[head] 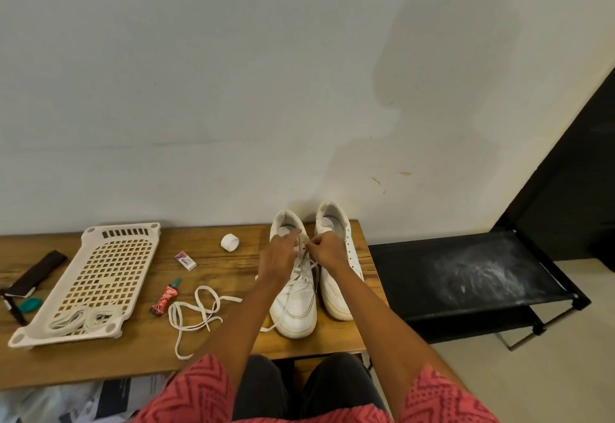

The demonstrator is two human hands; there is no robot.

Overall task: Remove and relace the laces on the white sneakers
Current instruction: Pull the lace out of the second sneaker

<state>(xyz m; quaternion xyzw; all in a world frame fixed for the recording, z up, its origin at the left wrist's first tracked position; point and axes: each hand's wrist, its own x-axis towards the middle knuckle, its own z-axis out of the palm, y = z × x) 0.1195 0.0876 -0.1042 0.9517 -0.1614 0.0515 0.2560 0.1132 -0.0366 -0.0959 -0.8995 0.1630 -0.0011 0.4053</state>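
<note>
Two white sneakers stand side by side on the wooden table (233,266), toes toward me. The left sneaker (294,302) carries a white lace crossed over its front. The right sneaker (336,289) shows bare eyelets along its side. My left hand (279,257) rests on the upper part of the left sneaker, fingers spread toward its opening. My right hand (327,249) is pinched on the lace (304,267) near the top eyelets of the left sneaker. A loose white lace (196,312) lies in loops on the table to the left of the sneakers.
A white perforated plastic tray (100,276) at the left holds coiled white laces (83,319). A white tape roll (230,242), an eraser (185,260) and a small red tube (165,296) lie nearby. A dark pouch (36,272) lies far left. A black rack (466,282) stands right of the table.
</note>
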